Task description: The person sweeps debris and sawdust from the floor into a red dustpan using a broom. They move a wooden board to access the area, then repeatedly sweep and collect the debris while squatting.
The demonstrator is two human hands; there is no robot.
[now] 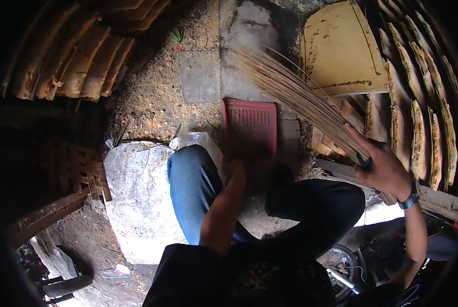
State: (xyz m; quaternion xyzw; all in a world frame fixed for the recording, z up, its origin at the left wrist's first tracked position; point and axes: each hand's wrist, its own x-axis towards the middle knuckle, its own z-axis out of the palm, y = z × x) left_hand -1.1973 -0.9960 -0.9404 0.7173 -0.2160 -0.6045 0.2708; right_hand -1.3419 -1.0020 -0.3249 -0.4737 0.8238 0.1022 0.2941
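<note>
My right hand (385,169) grips a long broom of thin pale sticks (306,107) near its dark-bound end, with the bristle tips fanning toward the upper middle, blurred. A red plastic dustpan (248,123) lies in front of me between my knees. My left hand (236,169) reaches down at the near end of the dustpan and seems closed on its handle, which is hidden in shadow. My jeans-covered knees are bent on either side.
Stacked curved, rough-edged slabs (75,66) line the upper left and right, with a yellow board (341,46) at upper right. Grit covers the ground (147,102). A pale sheet (132,204) lies left. A wheel (341,268) is behind at lower right.
</note>
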